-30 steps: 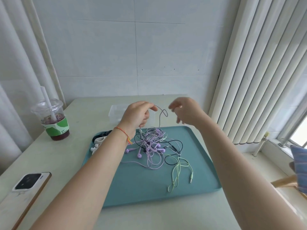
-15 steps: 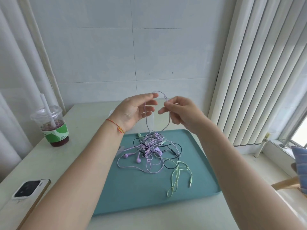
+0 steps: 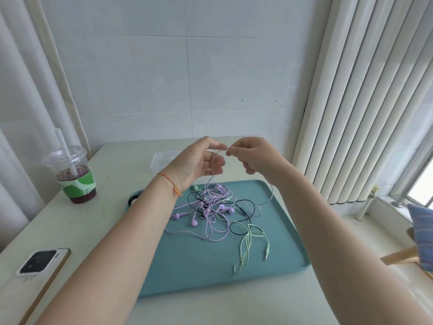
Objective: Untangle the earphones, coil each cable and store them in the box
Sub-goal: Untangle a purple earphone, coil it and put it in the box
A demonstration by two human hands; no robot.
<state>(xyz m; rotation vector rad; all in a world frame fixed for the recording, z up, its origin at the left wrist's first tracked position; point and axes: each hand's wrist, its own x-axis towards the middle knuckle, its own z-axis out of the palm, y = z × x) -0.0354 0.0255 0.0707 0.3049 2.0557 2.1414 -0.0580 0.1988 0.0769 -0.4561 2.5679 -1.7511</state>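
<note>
Tangled earphones (image 3: 210, 207), purple, black, pale green, heaped on tray; clear box (image 3: 161, 159) behind, open

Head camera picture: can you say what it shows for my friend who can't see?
Two bare hands, left hand and right hand, pinch a thin pale cable lifted from a tangled pile of purple, black and green earphones on a teal tray.

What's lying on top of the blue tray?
On the teal tray lies a tangled pile of earphones: purple, black and pale green cables. The left forearm covers the tray's left edge, so what sits there can't be made out.
</note>
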